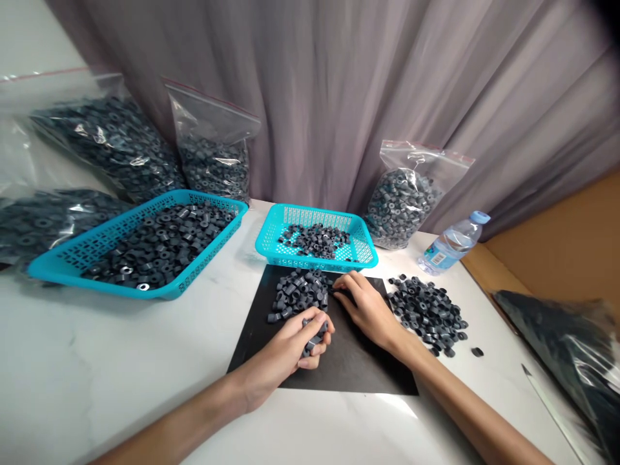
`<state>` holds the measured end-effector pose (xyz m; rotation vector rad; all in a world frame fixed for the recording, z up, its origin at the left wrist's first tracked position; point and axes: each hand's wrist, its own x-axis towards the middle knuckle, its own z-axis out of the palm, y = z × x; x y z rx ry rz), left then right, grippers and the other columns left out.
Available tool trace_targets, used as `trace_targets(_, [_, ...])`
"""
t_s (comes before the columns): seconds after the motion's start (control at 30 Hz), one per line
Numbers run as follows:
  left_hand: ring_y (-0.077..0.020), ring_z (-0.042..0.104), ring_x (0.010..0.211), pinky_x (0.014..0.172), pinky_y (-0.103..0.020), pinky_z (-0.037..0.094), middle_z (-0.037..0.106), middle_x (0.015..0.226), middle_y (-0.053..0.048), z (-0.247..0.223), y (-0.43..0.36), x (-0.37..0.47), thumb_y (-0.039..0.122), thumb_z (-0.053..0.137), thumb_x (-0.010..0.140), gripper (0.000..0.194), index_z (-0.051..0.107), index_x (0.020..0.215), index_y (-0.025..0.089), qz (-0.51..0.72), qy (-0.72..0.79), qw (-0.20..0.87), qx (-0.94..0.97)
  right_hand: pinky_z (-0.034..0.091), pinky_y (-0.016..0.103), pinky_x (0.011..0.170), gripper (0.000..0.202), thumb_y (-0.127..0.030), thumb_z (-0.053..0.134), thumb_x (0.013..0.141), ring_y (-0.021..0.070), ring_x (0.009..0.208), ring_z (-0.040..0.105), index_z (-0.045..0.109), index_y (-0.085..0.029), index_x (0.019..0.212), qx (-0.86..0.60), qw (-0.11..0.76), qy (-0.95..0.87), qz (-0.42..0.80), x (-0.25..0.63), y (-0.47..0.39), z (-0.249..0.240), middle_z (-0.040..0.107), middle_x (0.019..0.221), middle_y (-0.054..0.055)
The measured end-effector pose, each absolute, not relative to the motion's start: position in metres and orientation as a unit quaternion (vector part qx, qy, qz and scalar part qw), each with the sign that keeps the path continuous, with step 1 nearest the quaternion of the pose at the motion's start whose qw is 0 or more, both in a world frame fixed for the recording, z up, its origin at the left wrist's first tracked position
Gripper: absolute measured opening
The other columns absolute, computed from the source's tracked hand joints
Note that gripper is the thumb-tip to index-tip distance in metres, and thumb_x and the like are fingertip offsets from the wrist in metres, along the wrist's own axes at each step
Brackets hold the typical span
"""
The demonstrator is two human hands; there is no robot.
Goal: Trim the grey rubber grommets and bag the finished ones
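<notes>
My left hand [307,339] is curled round a handful of small grey ring-shaped plastic parts [314,330], just above a black mat [339,361]. On the mat's far part, a heap of the same grey parts [300,290] lies beyond that hand. At the heap's right edge is my right hand [357,296], its thumb and fingers pinched together near the mat. Whatever sits between those fingertips is too small and dark to make out. Right of my right wrist, a pile of flat dark caps [429,313] spreads over the white table.
Behind the mat stands a small blue basket [317,263] with some assembled-looking dark pieces. A larger blue basket [179,284] of grey parts is at left. Filled zip bags [213,158] line the back, another bag [402,200] stands beside a water bottle [453,242].
</notes>
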<state>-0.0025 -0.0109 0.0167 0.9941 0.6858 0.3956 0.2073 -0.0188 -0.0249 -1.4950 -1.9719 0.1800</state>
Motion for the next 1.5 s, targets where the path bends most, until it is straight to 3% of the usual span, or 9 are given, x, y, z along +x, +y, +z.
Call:
trace_targets(0.17, [-0.0069, 0.031, 0.063, 0.051, -0.023, 0.016, 0.044, 0.082, 0.001, 0.016, -0.007, -0.003, 0.04, 0.052, 0.098, 0.027, 0.058, 0.091, 0.014, 0.204, 0.314, 0.804, 0.461, 0.053, 0.035, 0.084, 0.004, -0.019, 0.053, 0.098, 0.0197, 0.092, 0.06, 0.054, -0.023, 0.099, -0.553, 0.354, -0.745, 0.114, 0.212, -0.025, -0.007, 0.06, 0.1, 0.005])
trace_targets(0.33, [-0.0071, 0.031, 0.064, 0.051, -0.023, 0.017, 0.044, 0.082, 0.001, 0.017, -0.004, -0.003, 0.042, 0.053, 0.097, 0.029, 0.059, 0.096, 0.013, 0.21, 0.314, 0.8, 0.466, 0.054, 0.034, 0.085, 0.004, -0.026, 0.054, 0.099, 0.0172, 0.09, 0.061, 0.055, -0.023, 0.1, -0.5, 0.434, -0.705, 0.255, 0.199, -0.04, 0.021, 0.058, 0.1, 0.004])
trace_targets(0.57, [-0.0083, 0.032, 0.065, 0.053, -0.022, 0.02, 0.045, 0.079, 0.002, 0.014, -0.007, -0.002, 0.046, 0.063, 0.091, 0.033, 0.059, 0.104, 0.016, 0.214, 0.333, 0.796, 0.458, 0.053, 0.032, 0.086, 0.005, -0.023, 0.053, 0.099, 0.0155, 0.095, 0.059, 0.057, -0.022, 0.1, -0.463, 0.438, -0.704, 0.315, 0.176, -0.054, 0.037, 0.057, 0.108, 0.005])
trace_targets(0.7, [-0.0093, 0.032, 0.065, 0.053, -0.022, 0.021, 0.044, 0.079, 0.002, 0.011, -0.009, -0.001, 0.047, 0.064, 0.09, 0.035, 0.06, 0.108, 0.017, 0.222, 0.319, 0.781, 0.489, 0.052, 0.031, 0.079, 0.005, -0.022, 0.053, 0.099, 0.0151, 0.086, 0.059, 0.058, -0.021, 0.1, -0.473, 0.404, -0.717, 0.315, 0.173, -0.055, 0.04, 0.062, 0.099, 0.003])
trace_targets(1.07, [-0.0089, 0.029, 0.064, 0.053, -0.023, 0.021, 0.041, 0.072, 0.005, 0.017, -0.013, -0.001, 0.039, 0.069, 0.086, 0.026, 0.053, 0.087, 0.017, 0.193, 0.294, 0.788, 0.505, 0.051, 0.031, 0.078, 0.004, -0.025, 0.06, 0.096, 0.0169, 0.088, 0.057, 0.062, -0.024, 0.099, -0.496, 0.362, -0.73, 0.301, 0.169, -0.057, 0.038, 0.058, 0.095, 0.002])
trace_targets(1.37, [-0.0102, 0.038, 0.072, 0.056, -0.023, 0.024, 0.046, 0.083, 0.001, 0.023, -0.013, -0.003, 0.036, 0.074, 0.083, 0.027, 0.063, 0.098, 0.017, 0.186, 0.302, 0.841, 0.409, 0.052, 0.027, 0.07, 0.01, -0.03, 0.059, 0.097, 0.0159, 0.084, 0.059, 0.059, -0.021, 0.099, -0.496, 0.445, -0.671, 0.325, 0.173, -0.055, 0.041, 0.061, 0.092, 0.003])
trace_targets(1.5, [-0.0107, 0.041, 0.075, 0.058, -0.024, 0.026, 0.049, 0.089, -0.002, 0.026, -0.011, -0.005, 0.032, 0.07, 0.088, 0.018, 0.067, 0.099, 0.018, 0.196, 0.299, 0.851, 0.386, 0.051, 0.031, 0.076, 0.011, -0.032, 0.059, 0.097, 0.0161, 0.082, 0.061, 0.059, -0.021, 0.099, -0.502, 0.428, -0.684, 0.312, 0.183, -0.054, 0.049, 0.063, 0.088, 0.002])
